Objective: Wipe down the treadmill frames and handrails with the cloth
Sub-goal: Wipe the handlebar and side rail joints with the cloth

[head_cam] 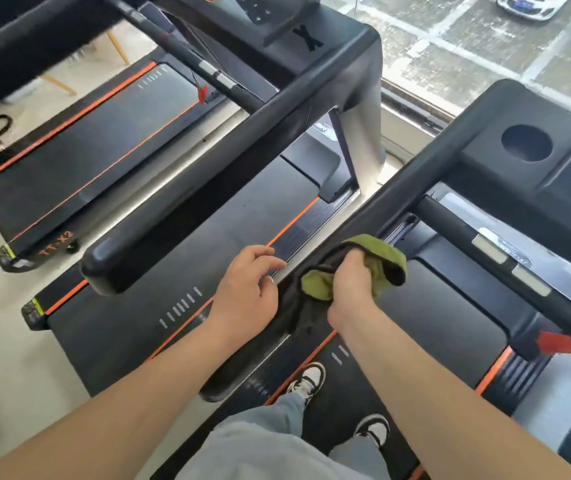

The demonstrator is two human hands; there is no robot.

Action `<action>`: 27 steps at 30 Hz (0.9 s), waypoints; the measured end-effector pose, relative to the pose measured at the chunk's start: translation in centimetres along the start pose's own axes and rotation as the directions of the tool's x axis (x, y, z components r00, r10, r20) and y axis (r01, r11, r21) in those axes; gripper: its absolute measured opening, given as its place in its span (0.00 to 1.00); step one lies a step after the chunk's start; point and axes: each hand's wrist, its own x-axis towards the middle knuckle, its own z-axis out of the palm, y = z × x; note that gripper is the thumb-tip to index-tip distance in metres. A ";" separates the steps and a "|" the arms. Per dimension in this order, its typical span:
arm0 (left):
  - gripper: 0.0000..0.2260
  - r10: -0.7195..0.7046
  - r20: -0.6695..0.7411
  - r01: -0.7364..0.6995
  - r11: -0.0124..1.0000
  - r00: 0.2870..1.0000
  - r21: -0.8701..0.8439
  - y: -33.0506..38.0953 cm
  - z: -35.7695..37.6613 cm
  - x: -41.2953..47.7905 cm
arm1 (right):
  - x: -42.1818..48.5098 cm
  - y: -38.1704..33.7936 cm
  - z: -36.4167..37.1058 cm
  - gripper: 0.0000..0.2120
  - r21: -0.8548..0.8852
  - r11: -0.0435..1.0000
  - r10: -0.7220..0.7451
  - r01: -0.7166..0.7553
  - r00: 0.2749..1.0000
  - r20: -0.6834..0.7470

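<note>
At the left, the neighbouring handrail (208, 188) has no cloth on it, so we judge it not yet wiped. Our left hand (246, 289) lies released, fingers loose, beside our own handrail (412, 188). On that rail our right hand (353, 282) clenches the green cloth (381, 254), roughly midway along; we reckon the task is well short of done. The 1 cup holder (526, 143) looks empty.
</note>
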 end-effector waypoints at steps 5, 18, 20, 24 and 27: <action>0.16 -0.010 0.049 0.012 1.000 0.999 -0.022 -0.3 0.3 -0.6 | 2.4 -4.5 -0.6 0.31 -0.035 0.994 -0.102 0.100 0.993 -0.063; 0.18 -0.023 -0.088 0.019 0.999 0.996 -0.039 -2.5 -1.9 -4.7 | -10.6 16.6 1.5 0.28 -0.390 0.918 0.159 -0.073 0.968 0.193; 0.18 -0.046 -0.105 0.043 0.998 0.993 -0.034 -2.4 -2.1 -5.8 | -11.7 17.0 1.7 0.26 -0.332 0.932 0.225 -0.147 0.951 0.211; 0.19 -0.122 -0.154 0.111 0.990 0.980 -0.082 -1.9 -2.6 -7.2 | -9.2 12.3 0.9 0.25 -0.244 0.957 0.218 -0.159 0.947 0.238; 0.18 -0.090 -0.145 0.084 0.995 0.985 -0.049 -1.8 -3.1 -8.2 | -5.0 6.8 0.2 0.34 -0.163 0.987 0.025 0.000 0.988 0.150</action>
